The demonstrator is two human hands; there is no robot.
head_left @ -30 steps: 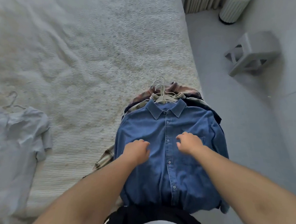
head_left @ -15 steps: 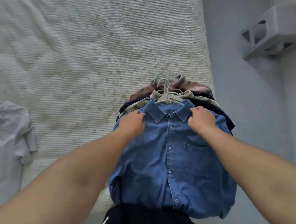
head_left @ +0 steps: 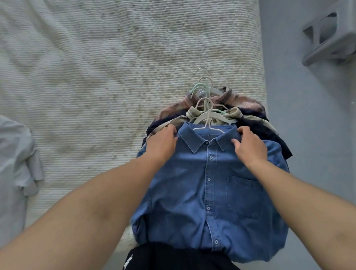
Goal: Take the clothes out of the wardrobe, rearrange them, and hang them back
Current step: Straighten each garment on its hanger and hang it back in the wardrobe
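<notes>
A blue denim shirt (head_left: 207,187) on a white hanger (head_left: 208,120) tops a pile of hung clothes at the right edge of the bed. Under it lie a beige shirt (head_left: 233,112), a dark navy garment (head_left: 277,141) and a pinkish plaid shirt (head_left: 243,100), with several hanger hooks fanned above the collars. My left hand (head_left: 162,144) grips the denim shirt's left shoulder beside the collar. At the right shoulder, my right hand (head_left: 249,146) pinches the fabric, thumb by the collar tip.
The pile rests on a white ribbed bedspread (head_left: 107,76). A white shirt (head_left: 8,166) lies at the bed's left edge. A grey step stool (head_left: 333,31) stands on the grey floor to the right. My dark trousers (head_left: 170,262) show at the bottom.
Both hands have slid up from the shirt's chest to its shoulders by the collar and closed on the fabric. The view has shifted nearer to the pile.
</notes>
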